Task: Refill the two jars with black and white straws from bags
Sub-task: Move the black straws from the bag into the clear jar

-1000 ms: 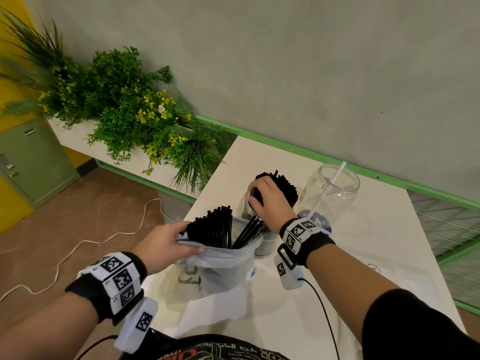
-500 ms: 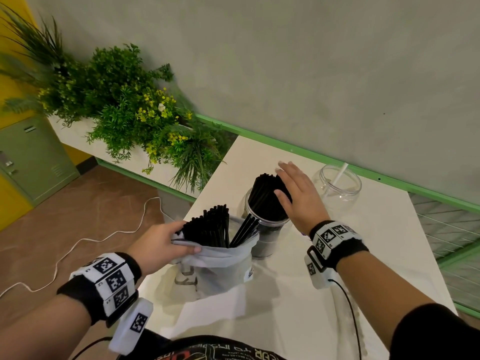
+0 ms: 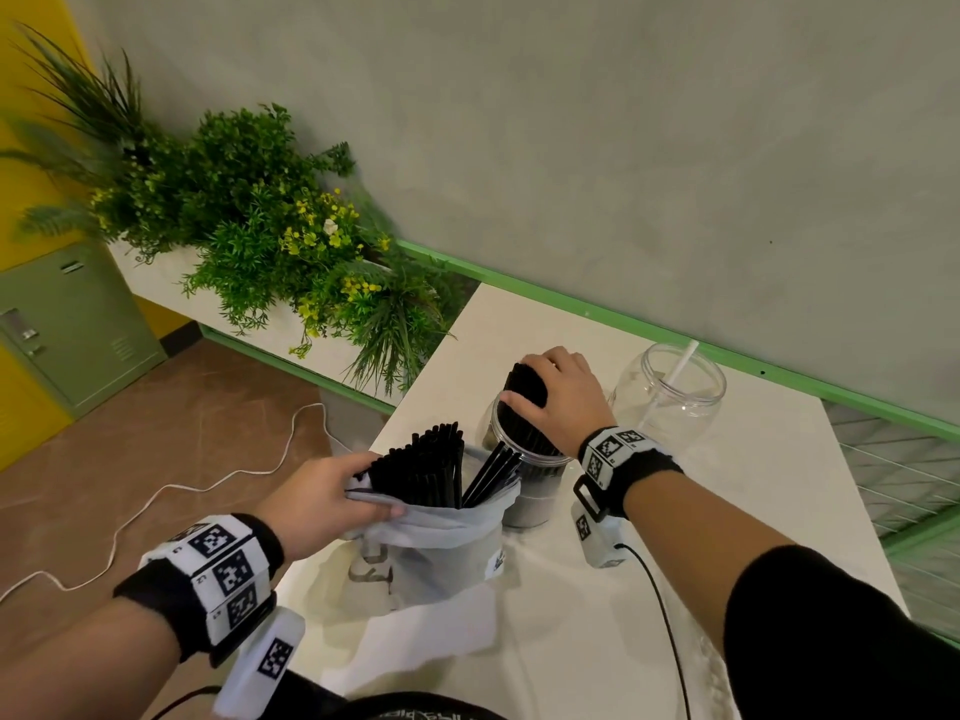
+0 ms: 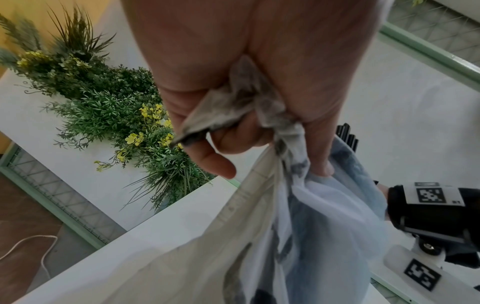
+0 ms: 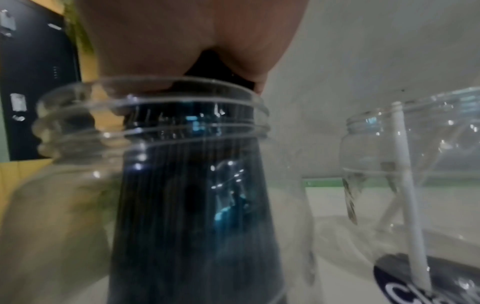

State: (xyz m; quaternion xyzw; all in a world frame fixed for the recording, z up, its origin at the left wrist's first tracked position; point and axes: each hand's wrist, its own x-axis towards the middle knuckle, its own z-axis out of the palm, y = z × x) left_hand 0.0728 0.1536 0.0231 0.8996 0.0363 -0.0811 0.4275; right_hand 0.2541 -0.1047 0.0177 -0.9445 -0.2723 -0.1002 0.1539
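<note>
A grey-white bag (image 3: 436,553) stands on the white table (image 3: 649,511), with black straws (image 3: 426,470) sticking up out of it. My left hand (image 3: 363,491) grips the bag's crumpled rim (image 4: 233,107) on its left side. Just behind the bag, a clear jar (image 3: 524,459) holds a thick bundle of black straws (image 5: 187,195). My right hand (image 3: 540,387) curls over the top of that bundle, thumb on its near side. To the right is a second clear jar (image 3: 670,397) with one white straw (image 3: 680,366) leaning in it.
A planter of green plants (image 3: 270,236) runs along the wall left of the table. A white cable (image 3: 156,496) lies on the brown floor below the table's left edge. The grey wall with its green rail (image 3: 779,366) is close behind the jars.
Half a second ago my right hand lay open beside the straws in the jar; now it has come over their tops and curled round the bundle. My left hand still holds the bag's rim.
</note>
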